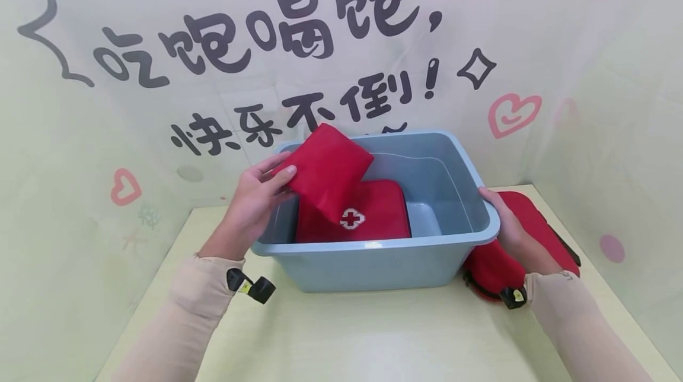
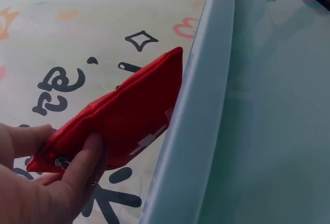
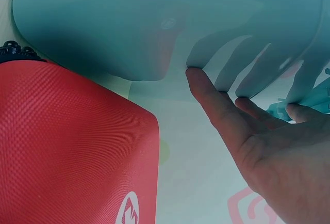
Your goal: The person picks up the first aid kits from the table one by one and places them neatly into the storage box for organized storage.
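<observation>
Red pouch (image 1: 326, 171) with white cross held tilted over left far part of blue-grey bin (image 1: 384, 263), left hand (image 1: 255, 201) pinching its left edge, thumb on near face, fingers behind. Left wrist view: same pouch (image 2: 124, 118) just beside bin's outer wall (image 2: 206, 131), thumb (image 2: 82, 162) pressed near zipper end. Second red first-aid pouch (image 1: 373, 213) lies flat inside bin on left side of floor, white cross patch facing up, partly covered by held pouch. Right part of bin floor bare. Right hand (image 1: 504, 225) on right rim of bin, fingers wrapped over the lip; right wrist view shows fingers (image 3: 221, 110) hooked under rim (image 3: 268, 64), palm against outer wall. Third red case (image 1: 533, 234), textured hard shell, lies on table (image 1: 373, 334) right of bin, touching or just beside it, under right forearm; right wrist view shows its woven surface (image 3: 67, 146) and white logo. Bin sits mid-table, near far wall with printed black characters and pink hearts. Both forearms in beige sleeves.
</observation>
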A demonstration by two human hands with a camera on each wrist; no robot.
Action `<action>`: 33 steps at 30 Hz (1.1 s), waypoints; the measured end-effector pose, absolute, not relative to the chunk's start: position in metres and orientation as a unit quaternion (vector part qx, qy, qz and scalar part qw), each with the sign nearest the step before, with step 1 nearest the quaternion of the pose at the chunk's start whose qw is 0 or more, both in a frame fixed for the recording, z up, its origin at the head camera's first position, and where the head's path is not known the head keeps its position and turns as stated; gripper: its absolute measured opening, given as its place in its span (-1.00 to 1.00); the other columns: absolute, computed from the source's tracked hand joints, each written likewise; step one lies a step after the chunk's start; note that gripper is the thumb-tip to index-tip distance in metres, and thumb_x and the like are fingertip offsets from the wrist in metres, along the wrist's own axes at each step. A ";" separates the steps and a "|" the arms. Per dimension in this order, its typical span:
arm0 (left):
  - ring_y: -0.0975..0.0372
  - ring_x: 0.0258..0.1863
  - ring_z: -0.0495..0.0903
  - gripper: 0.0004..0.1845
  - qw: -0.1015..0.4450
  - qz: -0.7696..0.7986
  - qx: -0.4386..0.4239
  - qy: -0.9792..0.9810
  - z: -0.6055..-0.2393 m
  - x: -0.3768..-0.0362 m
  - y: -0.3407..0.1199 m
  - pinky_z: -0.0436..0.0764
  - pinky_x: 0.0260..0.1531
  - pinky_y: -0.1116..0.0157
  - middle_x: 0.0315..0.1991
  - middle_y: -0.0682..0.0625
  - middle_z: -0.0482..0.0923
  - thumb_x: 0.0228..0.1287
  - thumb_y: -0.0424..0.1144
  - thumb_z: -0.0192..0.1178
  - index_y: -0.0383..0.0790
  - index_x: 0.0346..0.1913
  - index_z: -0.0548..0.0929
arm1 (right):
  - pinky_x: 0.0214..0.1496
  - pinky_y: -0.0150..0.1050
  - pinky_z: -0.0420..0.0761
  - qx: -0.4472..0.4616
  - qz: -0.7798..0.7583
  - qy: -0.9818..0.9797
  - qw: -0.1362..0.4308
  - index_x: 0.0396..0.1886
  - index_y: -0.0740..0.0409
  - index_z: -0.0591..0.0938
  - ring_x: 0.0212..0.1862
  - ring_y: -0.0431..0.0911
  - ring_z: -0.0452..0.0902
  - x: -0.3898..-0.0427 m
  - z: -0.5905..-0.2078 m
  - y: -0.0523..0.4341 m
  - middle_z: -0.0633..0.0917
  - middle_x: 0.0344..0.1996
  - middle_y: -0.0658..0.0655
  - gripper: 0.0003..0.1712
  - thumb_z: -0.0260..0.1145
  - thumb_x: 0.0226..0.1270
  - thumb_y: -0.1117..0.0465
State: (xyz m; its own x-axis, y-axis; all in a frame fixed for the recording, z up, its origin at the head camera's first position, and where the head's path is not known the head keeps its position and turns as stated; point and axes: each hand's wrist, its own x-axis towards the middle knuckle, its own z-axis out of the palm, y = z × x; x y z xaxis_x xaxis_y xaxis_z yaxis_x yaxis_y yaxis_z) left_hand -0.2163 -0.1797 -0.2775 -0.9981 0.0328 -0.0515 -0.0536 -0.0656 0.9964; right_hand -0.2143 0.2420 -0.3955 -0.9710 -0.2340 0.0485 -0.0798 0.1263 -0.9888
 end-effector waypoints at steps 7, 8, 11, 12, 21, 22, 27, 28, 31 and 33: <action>0.09 0.07 0.58 -0.36 0.027 0.724 -0.018 0.690 -0.285 -0.221 -0.175 0.63 0.01 0.33 0.29 -0.16 0.39 0.39 -0.20 0.25 -0.17 0.47 0.33 | 0.10 -0.35 0.46 -0.097 -0.647 0.753 0.066 0.59 0.12 -0.06 0.18 -0.14 0.37 -0.214 -0.397 0.243 0.21 0.37 0.26 -0.21 -0.24 0.58 -0.21; 0.08 0.08 0.58 -0.37 0.031 0.720 -0.018 0.693 -0.285 -0.221 -0.175 0.62 0.03 0.31 0.30 -0.16 0.39 0.39 -0.20 0.25 -0.17 0.47 0.33 | 0.10 -0.34 0.46 -0.097 -0.647 0.753 0.066 0.59 0.12 -0.06 0.18 -0.14 0.37 -0.214 -0.397 0.243 0.21 0.37 0.26 -0.22 -0.23 0.58 -0.20; 0.01 0.13 0.57 -0.35 0.053 0.703 -0.025 0.709 -0.285 -0.222 -0.176 0.59 0.12 0.17 0.32 -0.20 0.38 0.41 -0.25 0.22 -0.18 0.50 0.28 | 0.10 -0.34 0.46 -0.097 -0.648 0.753 0.065 0.58 0.11 -0.05 0.18 -0.14 0.38 -0.214 -0.397 0.242 0.22 0.35 0.24 -0.22 -0.23 0.58 -0.20; -0.02 0.18 0.53 -0.33 0.065 0.690 -0.029 0.721 -0.285 -0.222 -0.177 0.56 0.16 0.09 0.34 -0.21 0.37 0.42 -0.25 0.21 -0.16 0.52 0.25 | 0.10 -0.33 0.46 -0.098 -0.648 0.752 0.064 0.58 0.11 -0.04 0.18 -0.14 0.38 -0.213 -0.397 0.242 0.23 0.34 0.23 -0.23 -0.23 0.58 -0.20; -0.07 0.40 0.28 -0.24 0.105 0.607 -0.007 0.788 -0.282 -0.216 -0.181 0.42 0.24 -0.14 0.47 -0.20 0.20 0.36 -0.21 0.23 -0.04 0.56 0.17 | 0.09 -0.33 0.47 -0.098 -0.649 0.752 0.060 0.57 0.07 0.00 0.11 -0.26 0.42 -0.214 -0.397 0.243 0.29 0.28 0.12 -0.25 -0.22 0.58 -0.20; -0.06 0.39 0.29 -0.25 0.100 0.609 0.001 0.787 -0.281 -0.215 -0.182 0.42 0.26 -0.12 0.47 -0.19 0.21 0.37 -0.21 0.23 -0.05 0.55 0.18 | 0.10 -0.32 0.47 -0.096 -0.648 0.753 0.062 0.58 0.07 -0.01 0.12 -0.25 0.41 -0.214 -0.397 0.243 0.28 0.30 0.14 -0.24 -0.22 0.58 -0.21; -0.08 0.38 0.31 -0.29 0.086 0.638 0.020 0.765 -0.278 -0.212 -0.189 0.39 0.31 -0.06 0.42 -0.20 0.26 0.39 -0.22 0.22 -0.10 0.53 0.22 | 0.15 -0.24 0.40 -0.099 -0.645 0.754 0.069 0.61 0.09 -0.10 0.20 -0.12 0.32 -0.216 -0.397 0.243 0.17 0.39 0.25 -0.20 -0.25 0.58 -0.21; -0.07 0.37 0.32 -0.30 0.082 0.642 0.022 0.762 -0.278 -0.212 -0.192 0.39 0.31 -0.05 0.41 -0.20 0.27 0.40 -0.22 0.22 -0.10 0.53 0.22 | 0.15 -0.24 0.41 -0.099 -0.645 0.754 0.069 0.60 0.09 -0.10 0.21 -0.11 0.32 -0.216 -0.397 0.243 0.17 0.39 0.26 -0.20 -0.24 0.58 -0.21; -0.01 0.34 0.36 -0.32 0.063 0.641 0.024 0.765 -0.275 -0.211 -0.199 0.37 0.33 -0.02 0.38 -0.19 0.31 0.40 -0.20 0.22 -0.10 0.52 0.25 | 0.12 -0.29 0.44 -0.097 -0.646 0.754 0.067 0.60 0.09 -0.08 0.19 -0.15 0.36 -0.215 -0.397 0.243 0.19 0.38 0.25 -0.21 -0.24 0.58 -0.21; 0.02 0.31 0.40 -0.32 0.049 0.639 0.025 0.768 -0.274 -0.211 -0.204 0.36 0.34 0.00 0.38 -0.19 0.32 0.40 -0.19 0.23 -0.10 0.51 0.26 | 0.11 -0.32 0.46 -0.096 -0.647 0.754 0.066 0.59 0.09 -0.06 0.17 -0.18 0.38 -0.215 -0.396 0.244 0.21 0.36 0.24 -0.22 -0.24 0.58 -0.21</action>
State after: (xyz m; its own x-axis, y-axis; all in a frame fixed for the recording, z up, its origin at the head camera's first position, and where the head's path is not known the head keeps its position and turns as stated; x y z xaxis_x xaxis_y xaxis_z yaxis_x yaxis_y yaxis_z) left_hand -0.2105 -0.2042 -0.2736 -0.9940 0.1003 -0.0440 -0.0250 0.1832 0.9828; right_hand -0.2150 0.2437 -0.3962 -0.9729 -0.2300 0.0247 -0.0593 0.1450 -0.9877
